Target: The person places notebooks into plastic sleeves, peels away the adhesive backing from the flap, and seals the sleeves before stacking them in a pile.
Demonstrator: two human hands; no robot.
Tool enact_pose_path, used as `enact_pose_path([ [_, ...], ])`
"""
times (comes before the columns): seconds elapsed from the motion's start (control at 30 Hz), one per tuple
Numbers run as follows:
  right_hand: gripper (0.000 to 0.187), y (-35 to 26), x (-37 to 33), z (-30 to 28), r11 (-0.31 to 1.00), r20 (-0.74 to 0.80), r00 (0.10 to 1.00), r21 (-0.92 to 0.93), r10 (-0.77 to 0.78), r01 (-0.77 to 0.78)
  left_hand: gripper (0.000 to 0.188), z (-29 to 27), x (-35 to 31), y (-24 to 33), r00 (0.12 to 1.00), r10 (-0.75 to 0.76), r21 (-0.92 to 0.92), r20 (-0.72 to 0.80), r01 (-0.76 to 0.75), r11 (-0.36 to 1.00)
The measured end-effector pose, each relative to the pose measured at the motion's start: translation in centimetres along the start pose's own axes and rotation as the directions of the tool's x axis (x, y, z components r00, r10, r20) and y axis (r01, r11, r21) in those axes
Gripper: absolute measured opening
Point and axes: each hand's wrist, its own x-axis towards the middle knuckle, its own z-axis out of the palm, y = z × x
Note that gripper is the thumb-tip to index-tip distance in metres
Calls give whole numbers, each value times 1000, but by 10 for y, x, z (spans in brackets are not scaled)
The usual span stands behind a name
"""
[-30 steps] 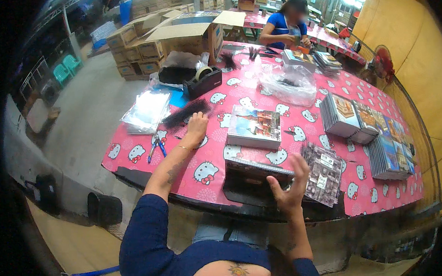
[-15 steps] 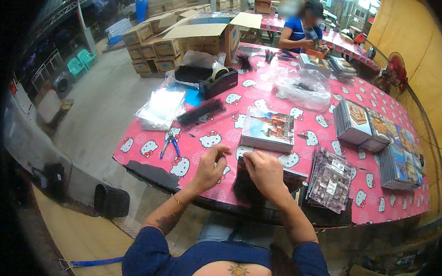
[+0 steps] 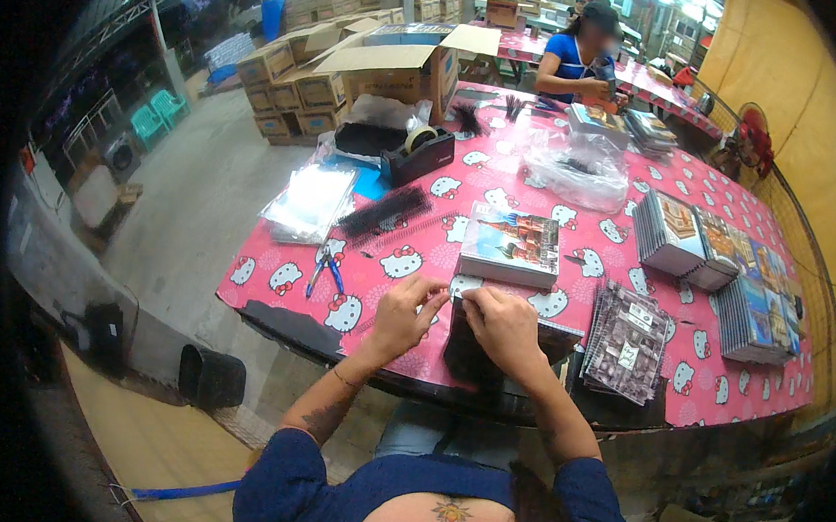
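At the table's near edge lies a dark-covered booklet (image 3: 470, 359), partly hidden by my right hand. My right hand (image 3: 506, 330) is closed at the booklet's upper left corner, thumb and fingers pinched on its edge. Just left of it, my left hand (image 3: 407, 320) is closed in a pinch, its fingertips close to the right ones; whatever they hold is too small to make out. A stack of books (image 3: 511, 244) with a colourful building cover sits right beyond both hands. To the right lies a pile of spiral-bound booklets (image 3: 627, 342) with grey photo covers.
Blue-handled pliers (image 3: 325, 272) and black binding coils (image 3: 383, 216) lie left, near clear plastic sleeves (image 3: 310, 202). A tape dispenser (image 3: 417, 155) and an open carton (image 3: 388, 71) stand beyond. Book stacks (image 3: 677, 233) line the right. A co-worker (image 3: 580, 60) stands across the table.
My left hand has moved slightly right, bringing its fingertips closer to my right hand at the booklet's corner. The right hand stays nearly in place. The whole view has shifted slightly.
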Motion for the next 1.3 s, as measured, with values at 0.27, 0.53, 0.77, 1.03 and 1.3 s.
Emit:
enact_pose_path([
  [0.27,20,11,-4,-9,990,22,997,127,-69,66,20,-18,35,-3,907,108,-17,407,-110,994],
  [0.53,15,17,-11,-21,994,77,994,-87,71,-64,60,17,27,16,937,290,657,194,-343,671],
  [0.77,13,17,-14,-19,995,33,999,-101,28,-25,49,30,5,-3,954,207,436,215,-284,854],
  [1.03,12,13,-14,-20,996,43,999,-87,2,1,62,27,10,-4,948,202,475,247,-300,827],
  [1.3,18,14,-15,-33,989,17,997,-120,-79,81,87,38,12,-6,971,165,786,174,-237,570],
])
